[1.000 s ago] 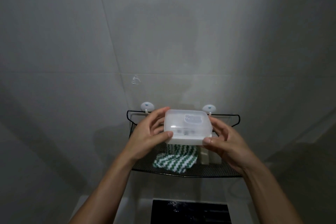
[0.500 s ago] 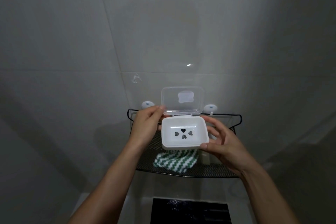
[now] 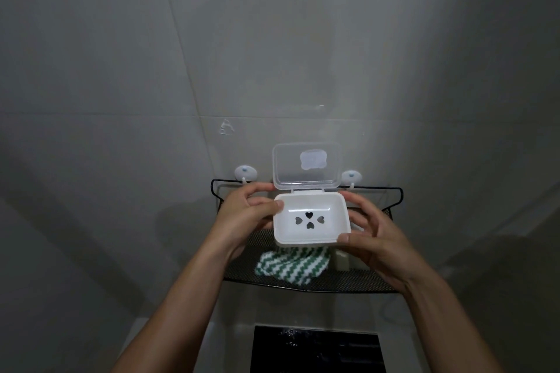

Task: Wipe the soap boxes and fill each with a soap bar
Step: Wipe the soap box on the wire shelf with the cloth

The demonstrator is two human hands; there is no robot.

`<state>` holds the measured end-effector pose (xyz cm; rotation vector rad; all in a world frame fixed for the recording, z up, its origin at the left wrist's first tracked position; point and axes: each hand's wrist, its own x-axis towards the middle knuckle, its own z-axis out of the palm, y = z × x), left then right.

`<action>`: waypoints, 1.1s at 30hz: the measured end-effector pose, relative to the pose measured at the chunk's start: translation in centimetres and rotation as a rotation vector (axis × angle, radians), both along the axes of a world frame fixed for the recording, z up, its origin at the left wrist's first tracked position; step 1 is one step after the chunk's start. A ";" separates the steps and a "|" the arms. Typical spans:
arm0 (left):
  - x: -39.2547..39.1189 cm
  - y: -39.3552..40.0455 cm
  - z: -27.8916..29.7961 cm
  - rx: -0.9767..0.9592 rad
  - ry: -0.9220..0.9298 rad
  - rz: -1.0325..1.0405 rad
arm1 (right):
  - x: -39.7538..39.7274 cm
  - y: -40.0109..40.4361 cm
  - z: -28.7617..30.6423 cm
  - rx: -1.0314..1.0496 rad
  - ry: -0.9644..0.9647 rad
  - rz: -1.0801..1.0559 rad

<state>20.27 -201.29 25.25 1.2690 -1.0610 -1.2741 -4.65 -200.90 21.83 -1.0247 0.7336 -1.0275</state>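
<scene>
I hold a white soap box (image 3: pixel 312 230) in front of the wall shelf, its clear hinged lid (image 3: pixel 306 166) standing up. The inside is bare, with heart-shaped drain holes in the bottom. My left hand (image 3: pixel 242 215) grips the box's left side, thumb on the rim. My right hand (image 3: pixel 368 236) grips the right side, thumb at the front corner. Below the box a green-and-white striped cloth (image 3: pixel 291 266) lies on the shelf. A pale block (image 3: pixel 341 260), perhaps a soap bar, stands to the right of the cloth, partly hidden by my right hand.
The black wire-mesh shelf (image 3: pixel 388 285) hangs on the grey tiled wall from two white suction hooks (image 3: pixel 245 173), (image 3: pixel 351 175). A dark rectangular panel (image 3: pixel 315 348) lies below the shelf at the bottom of the view.
One second ago the lid was closed. It was flipped up half a second ago and stays up now. The box has hardly moved; my left hand has slid from the lid's corner down to the box rim.
</scene>
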 end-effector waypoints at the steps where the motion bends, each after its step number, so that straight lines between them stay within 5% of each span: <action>1: 0.0 0.0 -0.1 0.003 0.014 -0.002 | 0.0 0.0 0.1 0.043 -0.015 0.008; 8: 0.1 0.1 -1.6 -0.003 0.020 -0.063 | 0.1 -0.5 0.2 0.252 0.021 -0.035; 13: 0.5 1.0 -3.9 -0.275 -0.888 -0.361 | -1.3 -1.1 0.4 0.245 -0.004 -0.139; 15: 0.0 1.4 -4.8 -0.293 -1.065 -0.483 | -1.5 -1.2 0.5 0.235 -0.005 -0.158; 24: -1.8 1.6 -6.7 -0.370 -1.186 -0.431 | -0.8 -1.0 0.5 0.197 -0.009 -0.168; 33: 2.3 1.4 -1.7 -0.238 -0.770 0.167 | 0.1 -1.0 0.5 0.204 -0.044 -0.186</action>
